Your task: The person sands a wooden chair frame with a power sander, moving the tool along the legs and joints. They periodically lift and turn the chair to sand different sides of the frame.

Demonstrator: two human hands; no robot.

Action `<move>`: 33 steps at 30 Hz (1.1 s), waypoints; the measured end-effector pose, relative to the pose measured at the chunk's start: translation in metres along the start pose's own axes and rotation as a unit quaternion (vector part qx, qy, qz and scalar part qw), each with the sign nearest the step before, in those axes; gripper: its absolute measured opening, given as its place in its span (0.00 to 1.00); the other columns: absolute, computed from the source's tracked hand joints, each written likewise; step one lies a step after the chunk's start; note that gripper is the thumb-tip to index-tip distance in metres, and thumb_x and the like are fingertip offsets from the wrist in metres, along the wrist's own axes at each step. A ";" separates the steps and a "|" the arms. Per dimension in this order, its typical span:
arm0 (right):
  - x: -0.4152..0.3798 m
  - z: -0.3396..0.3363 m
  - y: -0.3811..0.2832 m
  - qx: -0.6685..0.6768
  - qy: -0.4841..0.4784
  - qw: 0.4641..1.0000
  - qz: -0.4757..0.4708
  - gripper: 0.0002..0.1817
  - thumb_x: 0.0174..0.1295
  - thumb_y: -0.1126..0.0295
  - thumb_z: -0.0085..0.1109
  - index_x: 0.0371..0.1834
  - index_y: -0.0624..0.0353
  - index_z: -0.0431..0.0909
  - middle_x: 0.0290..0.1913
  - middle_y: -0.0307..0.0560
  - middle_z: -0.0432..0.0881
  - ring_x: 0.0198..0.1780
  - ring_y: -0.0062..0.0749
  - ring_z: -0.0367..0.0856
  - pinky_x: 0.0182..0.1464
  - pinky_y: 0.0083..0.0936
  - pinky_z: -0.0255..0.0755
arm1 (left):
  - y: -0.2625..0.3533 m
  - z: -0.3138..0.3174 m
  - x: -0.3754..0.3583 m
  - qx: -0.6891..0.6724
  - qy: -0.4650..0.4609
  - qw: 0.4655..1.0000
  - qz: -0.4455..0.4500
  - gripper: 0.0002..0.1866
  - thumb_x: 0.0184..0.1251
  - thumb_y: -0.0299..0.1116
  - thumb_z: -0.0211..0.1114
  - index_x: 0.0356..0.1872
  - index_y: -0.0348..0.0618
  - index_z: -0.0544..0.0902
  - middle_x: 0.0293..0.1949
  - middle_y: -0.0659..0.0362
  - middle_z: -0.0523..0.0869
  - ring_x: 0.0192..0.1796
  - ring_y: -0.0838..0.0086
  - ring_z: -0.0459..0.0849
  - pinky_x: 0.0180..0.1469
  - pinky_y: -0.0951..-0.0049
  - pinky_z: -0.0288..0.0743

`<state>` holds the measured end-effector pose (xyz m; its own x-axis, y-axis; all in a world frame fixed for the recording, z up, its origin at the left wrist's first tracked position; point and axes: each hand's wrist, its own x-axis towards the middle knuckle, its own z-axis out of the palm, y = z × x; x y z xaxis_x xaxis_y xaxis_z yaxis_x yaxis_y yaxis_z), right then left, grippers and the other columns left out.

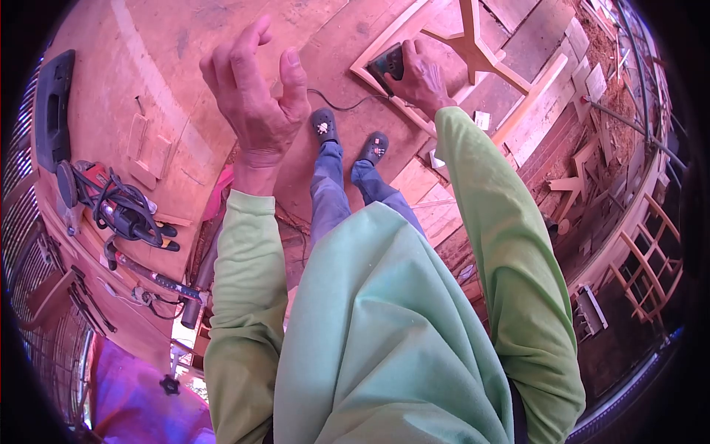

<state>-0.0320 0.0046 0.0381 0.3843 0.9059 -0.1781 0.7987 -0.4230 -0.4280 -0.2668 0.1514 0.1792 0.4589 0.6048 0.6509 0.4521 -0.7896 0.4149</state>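
My right hand (423, 78) is wrapped over a dark power sander (383, 68), which rests at the corner of a pale wooden frame (384, 35). A black cord (344, 109) curves away from the sander past my feet. Beside this hand, a branching wooden piece (471, 49) lies across the frame. My left hand (255, 100) is raised on the left, holding nothing, with its thumb apart and its fingers loosely bent.
A red and black corded power tool (111, 200) lies at the left near a dark case (55, 111). Thin wood scraps (151, 152) are on the reddish surface. Offcuts (573, 177) and sawdust cover the right side. My clogs (324, 127) are in the middle.
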 end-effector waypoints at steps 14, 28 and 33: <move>0.049 -0.008 -0.009 -0.038 0.004 0.998 0.043 0.36 0.53 0.53 0.76 0.57 0.65 0.73 0.55 0.62 0.79 0.52 0.63 0.86 0.52 0.52 0.82 | 0.005 0.003 -0.002 0.018 0.000 1.000 0.000 0.23 0.72 0.38 0.68 0.63 0.36 0.79 0.48 0.55 0.84 0.51 0.63 0.79 0.59 0.61 0.71; 0.028 -0.008 -0.014 -0.028 0.006 0.997 0.065 0.35 0.51 0.54 0.78 0.56 0.66 0.74 0.57 0.64 0.78 0.52 0.62 0.86 0.53 0.51 0.82 | 0.007 0.010 -0.001 0.008 0.016 1.000 -0.024 0.20 0.72 0.36 0.68 0.60 0.38 0.81 0.47 0.57 0.84 0.50 0.63 0.80 0.57 0.62 0.73; 0.017 -0.013 -0.009 -0.033 0.015 0.998 0.047 0.34 0.52 0.55 0.77 0.55 0.66 0.74 0.55 0.63 0.78 0.51 0.62 0.86 0.53 0.51 0.82 | 0.008 0.010 0.000 0.011 0.022 0.999 -0.030 0.20 0.72 0.36 0.69 0.59 0.38 0.81 0.47 0.56 0.84 0.50 0.62 0.80 0.56 0.61 0.76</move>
<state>-0.0270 0.0233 0.0503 0.4720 0.8613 -0.1879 0.7865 -0.5077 -0.3517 -0.2553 0.1459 0.1761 0.3974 0.6452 0.6526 0.4946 -0.7496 0.4399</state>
